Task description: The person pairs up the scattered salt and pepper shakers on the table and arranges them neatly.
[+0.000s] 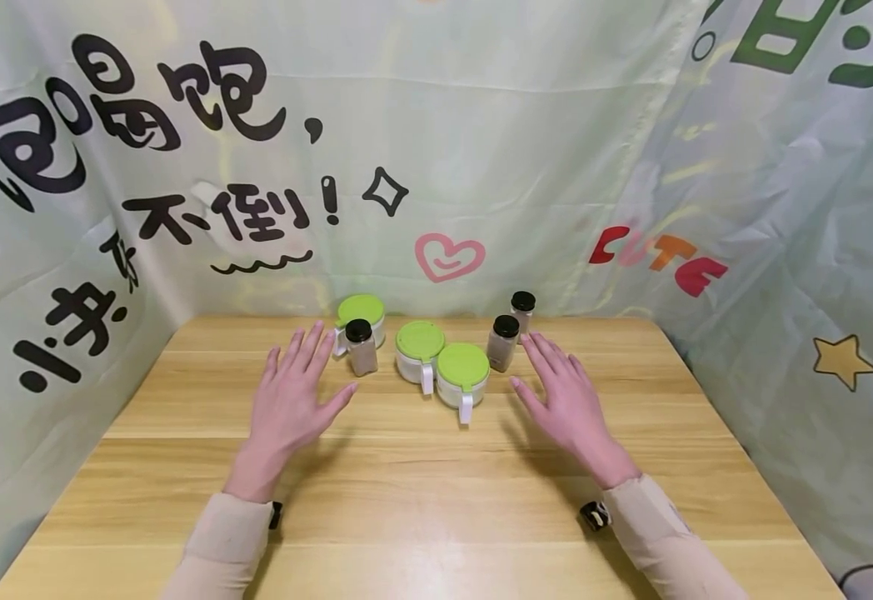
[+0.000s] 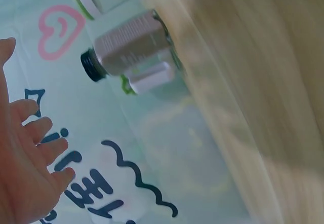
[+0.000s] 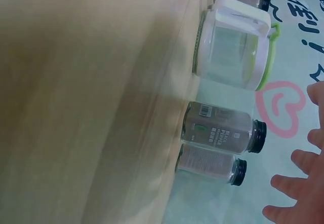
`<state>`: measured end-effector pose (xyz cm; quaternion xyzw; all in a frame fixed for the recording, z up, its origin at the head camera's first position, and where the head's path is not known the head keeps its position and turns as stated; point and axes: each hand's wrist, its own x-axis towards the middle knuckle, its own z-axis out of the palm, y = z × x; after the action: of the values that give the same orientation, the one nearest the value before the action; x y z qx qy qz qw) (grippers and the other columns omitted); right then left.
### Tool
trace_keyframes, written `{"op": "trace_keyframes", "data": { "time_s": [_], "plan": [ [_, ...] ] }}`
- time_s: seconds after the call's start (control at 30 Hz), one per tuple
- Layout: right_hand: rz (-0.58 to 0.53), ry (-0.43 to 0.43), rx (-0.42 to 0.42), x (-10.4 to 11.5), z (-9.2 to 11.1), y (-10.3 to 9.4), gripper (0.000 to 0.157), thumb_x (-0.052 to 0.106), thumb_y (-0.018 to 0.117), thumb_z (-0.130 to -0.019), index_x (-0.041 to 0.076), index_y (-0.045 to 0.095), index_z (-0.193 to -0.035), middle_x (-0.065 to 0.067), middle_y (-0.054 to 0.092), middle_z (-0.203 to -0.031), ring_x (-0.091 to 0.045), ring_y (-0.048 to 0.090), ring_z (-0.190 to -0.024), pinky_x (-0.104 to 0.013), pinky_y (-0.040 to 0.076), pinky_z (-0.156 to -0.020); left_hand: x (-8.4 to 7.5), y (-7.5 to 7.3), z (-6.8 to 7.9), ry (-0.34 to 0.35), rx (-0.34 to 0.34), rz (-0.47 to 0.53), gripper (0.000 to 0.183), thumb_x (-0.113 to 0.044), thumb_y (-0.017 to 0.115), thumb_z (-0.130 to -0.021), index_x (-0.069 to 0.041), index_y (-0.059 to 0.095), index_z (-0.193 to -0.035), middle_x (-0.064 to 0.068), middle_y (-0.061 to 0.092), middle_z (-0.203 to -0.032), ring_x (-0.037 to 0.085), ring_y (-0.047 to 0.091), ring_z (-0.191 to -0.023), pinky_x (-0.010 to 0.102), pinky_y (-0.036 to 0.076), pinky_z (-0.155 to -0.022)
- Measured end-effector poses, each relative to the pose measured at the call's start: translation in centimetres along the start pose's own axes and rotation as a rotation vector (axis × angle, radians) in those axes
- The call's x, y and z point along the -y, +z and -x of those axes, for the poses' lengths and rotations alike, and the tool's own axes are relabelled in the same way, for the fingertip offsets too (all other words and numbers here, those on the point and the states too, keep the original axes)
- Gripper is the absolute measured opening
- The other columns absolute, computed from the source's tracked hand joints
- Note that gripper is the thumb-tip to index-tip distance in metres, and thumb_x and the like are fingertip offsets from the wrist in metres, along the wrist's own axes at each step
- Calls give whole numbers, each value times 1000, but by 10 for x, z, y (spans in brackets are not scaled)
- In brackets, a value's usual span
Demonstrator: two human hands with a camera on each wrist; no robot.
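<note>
My left hand (image 1: 294,396) hovers over the left part of the table, fingers straight and holding nothing. Nearest to it stands a black-capped spice bottle (image 1: 362,350), with a green-lidded seasoning jar (image 1: 361,308) just behind. On the right, my right hand (image 1: 566,404) is likewise spread and bare, beside a black-capped pepper bottle (image 3: 217,126) and a second spice bottle (image 1: 522,310) farther back. Between the hands sit two more green-lidded jars, a rear one (image 1: 419,343) and a front one (image 1: 462,371), close together with their white handles toward me. All the containers are upright.
The wooden table (image 1: 406,500) ends at a printed cloth backdrop (image 1: 526,183), which rises behind the containers and along both sides. Dark wrist devices sit at both cuffs, the right one (image 1: 596,516) showing more fully.
</note>
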<state>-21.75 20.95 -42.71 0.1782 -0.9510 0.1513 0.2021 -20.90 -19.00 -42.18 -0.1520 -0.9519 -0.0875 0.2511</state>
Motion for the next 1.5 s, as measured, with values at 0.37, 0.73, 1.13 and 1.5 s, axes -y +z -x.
{"op": "trace_keyframes", "data": {
  "time_s": [0.37,0.73,1.13,1.5],
  "plan": [
    [-39,-69,-17,-13,-21,18,61,39,48,-98,18,27,-151,2,16,-158,-29,25,-141,-58,21,-111,-31,17,-8,38,17,47,82,-68,44,-87,-23,22,-152,-1,16,-159,26,16,-145,54,14,-115],
    [-46,-115,-38,-25,-37,30,59,30,52,-97,18,29,-150,-5,22,-157,-31,29,-139,-57,25,-110,-63,28,-20,136,60,42,83,-69,39,-89,-20,18,-153,0,16,-159,22,10,-146,50,11,-117],
    [-51,-137,-13,-31,-50,39,58,25,54,-96,16,31,-149,1,17,-158,-30,30,-139,-54,28,-109,-97,43,-35,227,109,79,81,-69,40,-88,-22,25,-152,-3,16,-158,26,21,-143,49,14,-116],
    [-68,-161,-9,-24,-53,42,59,18,59,-93,12,36,-147,-4,25,-156,-35,33,-136,-53,29,-110,-121,64,-47,330,209,71,80,-66,42,-89,-22,21,-152,-2,13,-159,27,18,-144,52,15,-116]
  ]
}}
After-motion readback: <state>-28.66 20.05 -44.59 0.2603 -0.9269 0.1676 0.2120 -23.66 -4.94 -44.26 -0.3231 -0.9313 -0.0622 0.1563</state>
